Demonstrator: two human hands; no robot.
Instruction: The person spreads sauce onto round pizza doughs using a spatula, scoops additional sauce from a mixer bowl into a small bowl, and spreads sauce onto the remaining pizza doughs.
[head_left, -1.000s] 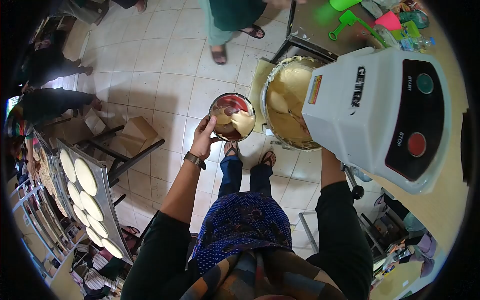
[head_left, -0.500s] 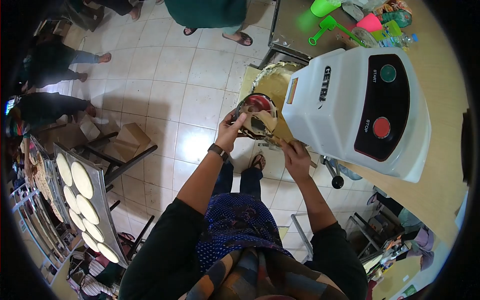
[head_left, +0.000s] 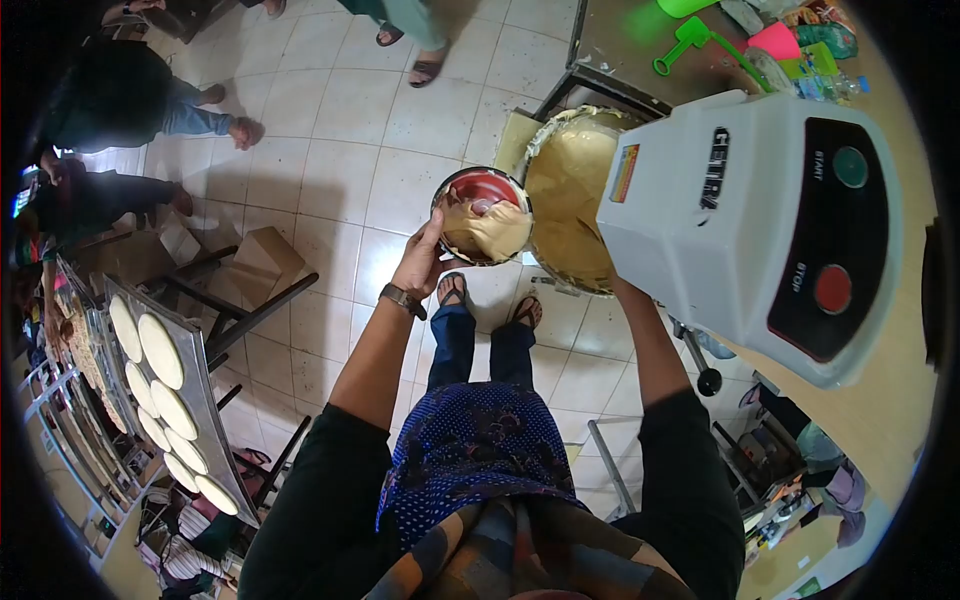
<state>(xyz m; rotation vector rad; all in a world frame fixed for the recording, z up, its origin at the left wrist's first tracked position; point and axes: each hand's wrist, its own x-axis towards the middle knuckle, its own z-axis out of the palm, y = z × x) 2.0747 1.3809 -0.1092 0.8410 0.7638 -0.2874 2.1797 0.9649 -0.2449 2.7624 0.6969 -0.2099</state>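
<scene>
My left hand (head_left: 420, 262) grips the rim of a round bowl (head_left: 483, 183), red inside with a dark edge. Pale, creamy batter (head_left: 495, 235) fills the lower part of that bowl and smears its sides. Just right of it stands a large mixing bowl (head_left: 545, 135), its rim crusted with batter and more of the same batter inside. The white mixer head (head_left: 690, 200) overhangs the large bowl. My right forearm (head_left: 650, 340) reaches up under the mixer head, which hides my right hand and anything in it.
Green and red buttons mark the mixer's panel (head_left: 840, 230). Behind it a table (head_left: 625, 45) carries a green scoop (head_left: 690, 38), a pink cup and a bottle. At left, a metal tray (head_left: 205, 385) bears several flat dough rounds. Other people (head_left: 110, 100) stand on the tiled floor.
The small bowl has shifted left, away from the large one, and now shows its batter from above. My right hand, earlier on a wooden handle at the small bowl, has gone behind the mixer head.
</scene>
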